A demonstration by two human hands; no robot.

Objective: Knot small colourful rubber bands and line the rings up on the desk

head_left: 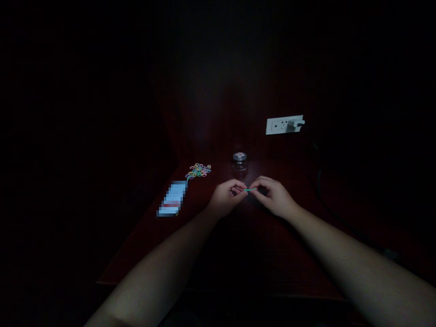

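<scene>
Between my two hands, a thin green hair tie (250, 189) is drawn out in a narrow line. My left hand (227, 196) pinches its left end between thumb and fingers. At the other end, my right hand (272, 193) has its thumb and fingertips closed on it. Just beyond the hands stands a small clear jar (240, 162) with its lid on. A loose pile of coloured hair ties (198, 170) lies to the left, pink, yellow, purple and green among them.
A phone-like slab with a bright, pixelated screen (172, 198) lies at the left on the dark red table (259, 254). On the back wall is a white socket (281, 125) with a plug (297, 122). Its dark cable (320, 193) trails down along the right side.
</scene>
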